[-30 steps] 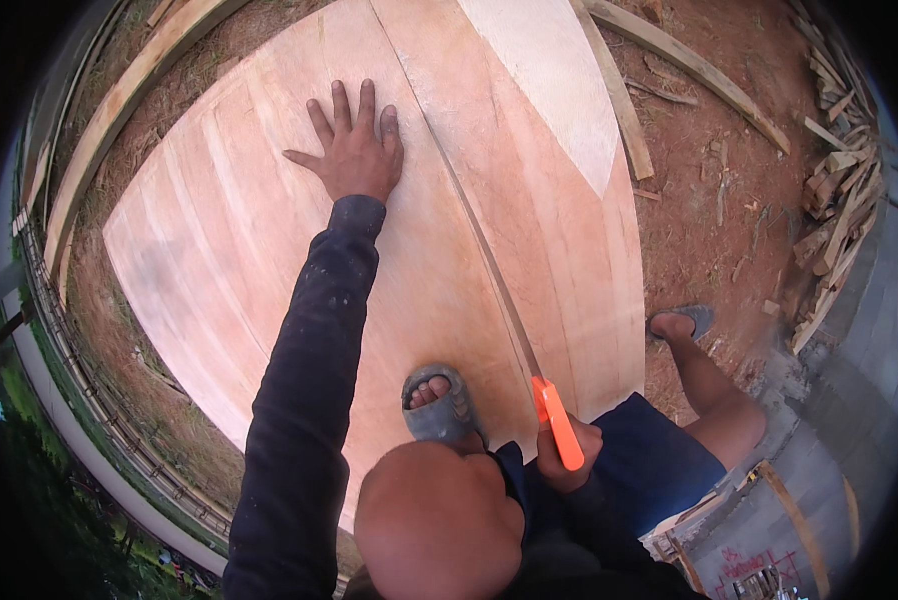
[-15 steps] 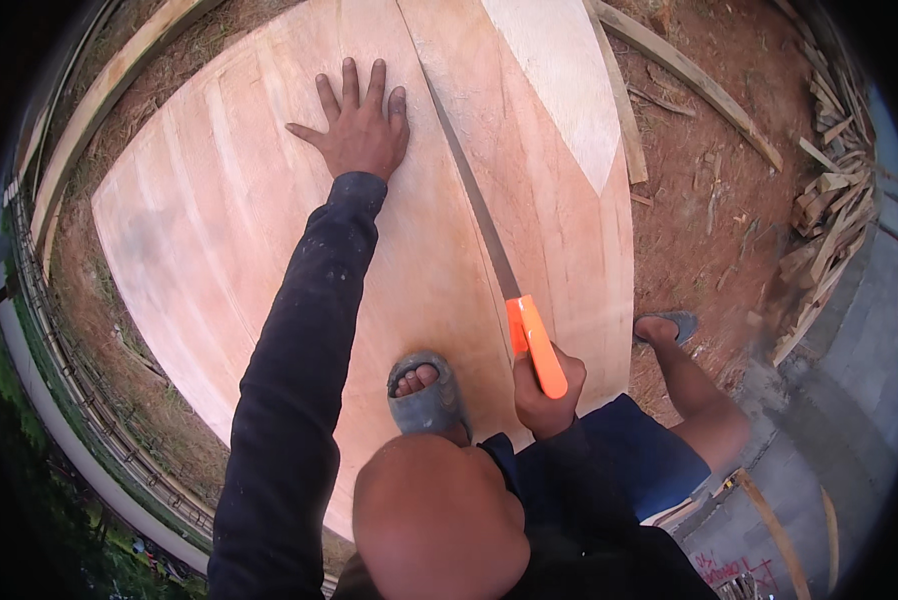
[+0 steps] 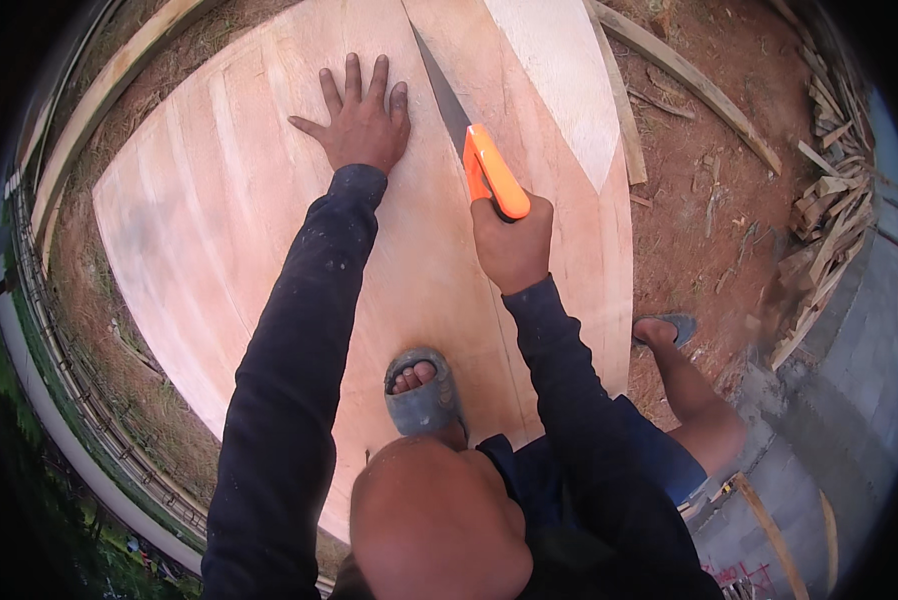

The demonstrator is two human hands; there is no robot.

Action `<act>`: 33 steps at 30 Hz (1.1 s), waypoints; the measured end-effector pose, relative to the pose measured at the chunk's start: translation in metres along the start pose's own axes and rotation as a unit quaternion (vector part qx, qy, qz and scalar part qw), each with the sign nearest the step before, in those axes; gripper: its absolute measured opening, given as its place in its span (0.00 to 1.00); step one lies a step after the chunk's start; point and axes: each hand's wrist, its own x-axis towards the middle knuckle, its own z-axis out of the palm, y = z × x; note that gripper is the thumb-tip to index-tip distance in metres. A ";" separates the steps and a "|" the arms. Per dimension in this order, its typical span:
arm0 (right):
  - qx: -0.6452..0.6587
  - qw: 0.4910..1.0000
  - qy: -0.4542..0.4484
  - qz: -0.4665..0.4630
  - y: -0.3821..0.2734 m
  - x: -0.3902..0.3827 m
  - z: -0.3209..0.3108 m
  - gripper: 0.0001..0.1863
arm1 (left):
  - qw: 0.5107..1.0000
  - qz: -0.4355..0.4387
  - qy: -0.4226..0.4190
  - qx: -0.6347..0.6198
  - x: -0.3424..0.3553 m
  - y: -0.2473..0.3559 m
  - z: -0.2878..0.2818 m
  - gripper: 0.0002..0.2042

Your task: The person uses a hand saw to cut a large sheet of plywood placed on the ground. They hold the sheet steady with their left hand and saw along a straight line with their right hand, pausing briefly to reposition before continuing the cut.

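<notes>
A broad sheet of pale plywood [image 3: 199,220] spreads beneath both my hands. My left hand [image 3: 364,120] lies flat on it with fingers spread, left of a long thin line running lengthwise along the sheet. In my right hand [image 3: 517,240] is the orange handle of a handsaw [image 3: 494,175], the fingers wrapped round it. Its grey blade slants up and away along the line, the tip near the top of the view. Whether the lower blade passes through the wood I cannot tell. My sandalled foot [image 3: 419,390] presses on the sheet between my arms.
Long timber pieces [image 3: 689,75] lie on reddish soil [image 3: 709,250] at the right, with another timber [image 3: 99,110] at the far left. A heap of wood offcuts [image 3: 829,230] sits beside a grey concrete surface [image 3: 829,430]. My other sandalled foot [image 3: 659,330] stands on the soil.
My right hand has pushed the saw forward, away from me and slightly left, along the line; less blade shows beyond the handle. My left hand stays about where it was.
</notes>
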 end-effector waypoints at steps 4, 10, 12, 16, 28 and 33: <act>-0.111 0.993 -0.039 0.014 -0.001 -0.169 -0.087 0.20 | 1.000 -0.007 -0.003 0.007 -0.004 -0.004 0.001 0.25; -0.015 1.000 -0.011 0.025 -0.001 -0.095 -0.048 0.07 | 1.000 -0.008 -0.011 0.017 -0.010 -0.005 0.000 0.25; 0.001 1.000 0.000 -0.029 0.003 0.002 0.009 0.08 | 0.999 -0.009 -0.026 0.023 -0.004 0.004 -0.006 0.25; -0.063 0.998 0.022 -0.014 -0.027 0.064 0.031 0.11 | 1.000 -0.004 -0.024 0.016 -0.001 0.014 -0.006 0.25; -0.025 0.999 -0.021 0.035 -0.011 -0.112 -0.058 0.10 | 1.000 -0.003 -0.006 0.005 -0.011 -0.006 0.004 0.25; -0.093 0.995 0.025 0.007 -0.047 0.081 0.035 0.13 | 1.000 0.003 -0.015 0.000 0.003 0.013 -0.006 0.25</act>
